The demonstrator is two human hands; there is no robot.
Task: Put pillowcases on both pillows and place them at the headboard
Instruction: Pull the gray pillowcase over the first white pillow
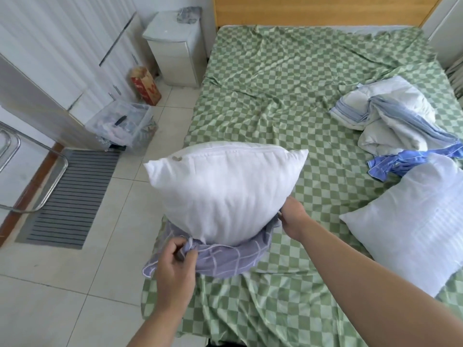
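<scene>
A white pillow [220,189] stands on end at the near left corner of the bed, its lower end inside a purple grid-patterned pillowcase [225,259] bunched around its base. My left hand [175,261] grips the pillowcase's opening edge at the left. My right hand [293,216] pinches the same edge at the pillow's right side. A second bare white pillow [413,226] lies at the right on the green checkered sheet [288,96]. A blue pillowcase [400,161] lies crumpled beside it. The wooden headboard [320,11] is at the far end.
A white and blue duvet [390,113] is heaped at the right of the bed. Left of the bed stand a white nightstand [175,51], a red paper bag [146,86], a clear storage box [122,123] and a striped floor mat [72,196].
</scene>
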